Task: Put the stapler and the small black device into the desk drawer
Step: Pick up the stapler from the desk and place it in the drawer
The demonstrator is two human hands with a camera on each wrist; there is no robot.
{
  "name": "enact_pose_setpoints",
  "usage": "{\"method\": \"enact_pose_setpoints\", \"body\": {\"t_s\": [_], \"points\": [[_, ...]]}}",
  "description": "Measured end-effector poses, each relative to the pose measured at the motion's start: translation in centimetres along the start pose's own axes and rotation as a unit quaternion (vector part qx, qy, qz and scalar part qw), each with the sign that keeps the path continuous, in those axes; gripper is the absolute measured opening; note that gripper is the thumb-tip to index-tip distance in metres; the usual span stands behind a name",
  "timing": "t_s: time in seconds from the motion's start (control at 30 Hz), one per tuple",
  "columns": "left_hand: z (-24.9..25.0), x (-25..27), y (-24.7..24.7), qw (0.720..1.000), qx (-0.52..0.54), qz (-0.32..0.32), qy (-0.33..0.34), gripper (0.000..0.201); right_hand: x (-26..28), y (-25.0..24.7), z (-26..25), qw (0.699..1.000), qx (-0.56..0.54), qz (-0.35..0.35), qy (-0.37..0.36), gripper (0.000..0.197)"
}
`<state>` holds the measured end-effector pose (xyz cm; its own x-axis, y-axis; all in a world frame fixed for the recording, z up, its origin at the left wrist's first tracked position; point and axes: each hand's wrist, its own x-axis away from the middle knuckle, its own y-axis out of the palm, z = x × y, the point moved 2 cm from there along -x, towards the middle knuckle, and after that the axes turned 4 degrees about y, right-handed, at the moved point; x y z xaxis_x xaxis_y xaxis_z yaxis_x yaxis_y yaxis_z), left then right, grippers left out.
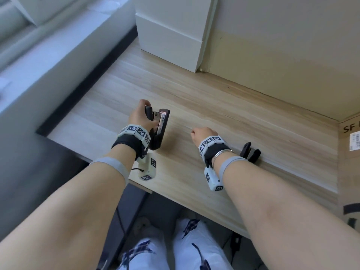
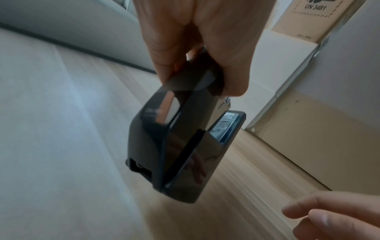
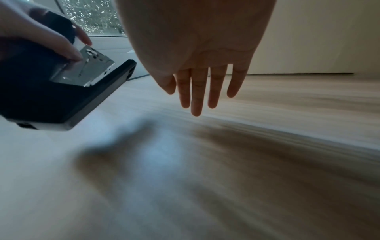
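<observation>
- Nearest us, at 5 o'clock on the desk [image 1: 224,106], the device [image 1: 250,152] lies untouched just beside our right wrist.
- Our right hand [image 3: 197,65] hangs over the wood with fingers straight and slack, holding nothing.
- At 11 o'clock our left hand [image 2: 197,40] clamps the stapler [image 2: 180,146] by its top arm, base hanging open, lifted off the desk.
- We judge the stapler step is in hand; next it needs the drawer, which no view shows.
- Farther off, a white box [image 1: 171,36] at 12 and a carton [image 1: 348,172] at 3 flank the desk without blocking us.
</observation>
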<state>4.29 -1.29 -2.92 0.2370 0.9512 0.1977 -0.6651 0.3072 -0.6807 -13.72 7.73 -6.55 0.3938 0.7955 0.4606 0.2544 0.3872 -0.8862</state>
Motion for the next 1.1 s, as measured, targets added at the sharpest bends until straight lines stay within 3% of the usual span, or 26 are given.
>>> {"method": "enact_pose_setpoints", "body": {"t_s": [0.37, 0.57, 0.7, 0.83, 0.87, 1.1], "points": [[-9.6, 6.2, -9.6, 0.992, -0.122, 0.035, -0.012, 0.04, 0.8, 3.3, -12.0, 0.998, 0.01, 0.029, -0.06, 0.04], [-16.1, 10.8, -12.6, 0.988, -0.118, 0.058, -0.075, 0.032, 1.8, 6.4, -17.7, 0.995, -0.031, 0.036, -0.089, 0.051], [-20.6, 12.1, -13.0, 0.984, -0.136, 0.035, -0.113, 0.04, 2.3, 8.9, -20.0, 0.996, -0.048, 0.04, -0.063, 0.059], [-23.7, 12.8, -12.1, 0.979, -0.155, 0.009, -0.129, 0.039, 2.9, 9.3, -19.9, 0.993, -0.041, 0.1, -0.042, 0.061], [-28.1, 11.4, -10.8, 0.975, -0.166, -0.025, -0.149, 0.038, 1.6, 12.7, -21.6, 0.996, -0.033, 0.079, -0.012, 0.061], [-32.9, 10.9, -7.3, 0.962, -0.185, -0.072, -0.186, 0.041, 2.5, 12.1, -21.2, 0.988, -0.02, 0.15, -0.025, 0.061]]}}
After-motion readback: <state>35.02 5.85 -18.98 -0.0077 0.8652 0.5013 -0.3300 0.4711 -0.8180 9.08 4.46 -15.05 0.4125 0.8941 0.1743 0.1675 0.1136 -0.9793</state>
